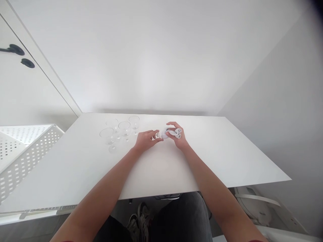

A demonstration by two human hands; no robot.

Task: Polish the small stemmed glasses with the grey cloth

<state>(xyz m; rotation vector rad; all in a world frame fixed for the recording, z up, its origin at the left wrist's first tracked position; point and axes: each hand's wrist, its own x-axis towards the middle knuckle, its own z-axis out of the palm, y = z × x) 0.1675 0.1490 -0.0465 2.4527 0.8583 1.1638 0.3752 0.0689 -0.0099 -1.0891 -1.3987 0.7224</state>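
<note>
Left hand point(146, 139) and right hand point(179, 137) meet over the middle of the flat white worktop point(227, 158), a bit toward its far edge. Between them is a small clear glass point(163, 134), tipped roughly sideways. Can't tell whether it rests on the worktop or sits just above it.

Left hand: fingers curled in, tips pinching the left end of the small clear glass, back of the hand up.

Right hand: closed round a crumpled white cloth point(177, 133), index finger hooked over the top. The crumpled white cloth is bunched against the right side of the glass, touching it. Part of the cloth sticks out past the fingers on the far side.

Left of the left hand is a loose group of four clear stemmed glasses point(124, 127), all upright and apart from each other. The closest of them is near the left hand, not touching it. The front-left one is the nearest to the camera.

Beside the worktop's left edge is a white perforated metal rack point(27, 151), set lower than the surface. Upper left is a white door with two black fittings point(15, 49). Below the near edge are dark trousers point(181, 215) and a pair of shoes point(142, 216) on the floor. Plain white walls behind and to the right.
</note>
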